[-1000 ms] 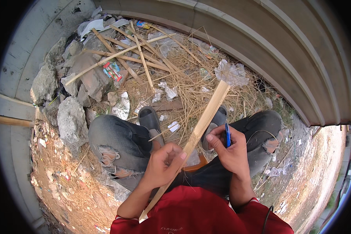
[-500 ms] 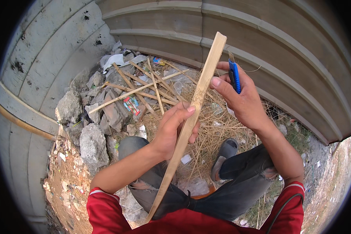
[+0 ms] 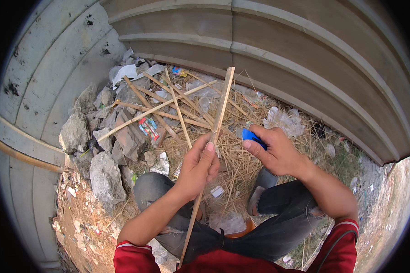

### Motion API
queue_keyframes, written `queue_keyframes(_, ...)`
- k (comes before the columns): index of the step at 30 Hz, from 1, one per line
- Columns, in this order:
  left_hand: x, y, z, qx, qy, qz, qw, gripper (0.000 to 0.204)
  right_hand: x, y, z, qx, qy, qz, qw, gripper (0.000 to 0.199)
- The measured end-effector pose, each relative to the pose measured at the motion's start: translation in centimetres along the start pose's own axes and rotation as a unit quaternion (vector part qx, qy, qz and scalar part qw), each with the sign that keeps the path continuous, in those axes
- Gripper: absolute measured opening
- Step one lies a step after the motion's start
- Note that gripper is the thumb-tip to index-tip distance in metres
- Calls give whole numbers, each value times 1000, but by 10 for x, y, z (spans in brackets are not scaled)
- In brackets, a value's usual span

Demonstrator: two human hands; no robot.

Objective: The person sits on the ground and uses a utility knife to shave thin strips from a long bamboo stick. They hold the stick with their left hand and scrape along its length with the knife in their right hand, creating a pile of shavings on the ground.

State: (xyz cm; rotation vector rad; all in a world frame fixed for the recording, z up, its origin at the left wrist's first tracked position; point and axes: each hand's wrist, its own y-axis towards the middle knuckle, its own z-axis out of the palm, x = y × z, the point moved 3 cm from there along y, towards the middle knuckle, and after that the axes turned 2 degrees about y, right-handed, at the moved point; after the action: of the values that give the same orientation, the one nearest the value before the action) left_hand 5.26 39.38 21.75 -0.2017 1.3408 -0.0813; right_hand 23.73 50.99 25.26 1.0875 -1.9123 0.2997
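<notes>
My left hand (image 3: 198, 166) is closed round the middle of a long split bamboo strip (image 3: 224, 100). The strip stands steeply, its upper end pointing toward the metal wall and its lower end reaching down to my lap, with a narrow side turned to me. To the right, my right hand (image 3: 278, 150) grips a blue utility knife (image 3: 253, 138). Its blade points left toward the strip, with a gap between them.
Several bamboo strips (image 3: 168, 103) lie crossed over rubble and litter at the far left. Concrete lumps (image 3: 105, 176) are heaped there. A corrugated metal wall (image 3: 278, 50) stands ahead; pale panels (image 3: 36, 77) rise on the left. Thin shavings (image 3: 237, 182) cover the ground between my feet.
The bamboo strip has turned from its broad face to a narrow side, and its upper end has dropped. My right hand has moved down, swinging the knife from upright to pointing left.
</notes>
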Motion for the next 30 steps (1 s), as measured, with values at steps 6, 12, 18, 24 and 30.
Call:
queue_keyframes(6, 9, -3, -2, 2, -18, 7, 1000, 55, 4, 12, 20, 68, -68, 7, 995, 36)
queue_keyframes(12, 21, -7, -9, 3, -96, -38, 995, 53, 5, 22, 31, 65, -136, -3, 989, 39)
queue_keyframes(18, 38, -27, -5, 90, -77, -104, 987, 52, -69, 53, -50, -158, -152, 185, 958, 51)
queue_keyframes(24, 26, -24, -16, 52, -150, -118, 980, 50, -26, 23, -27, -115, -73, 127, 983, 52)
queue_keyframes(30, 23, -22, -14, 34, -131, -139, 981, 52, 2, 15, 29, 88, -89, 99, 987, 51)
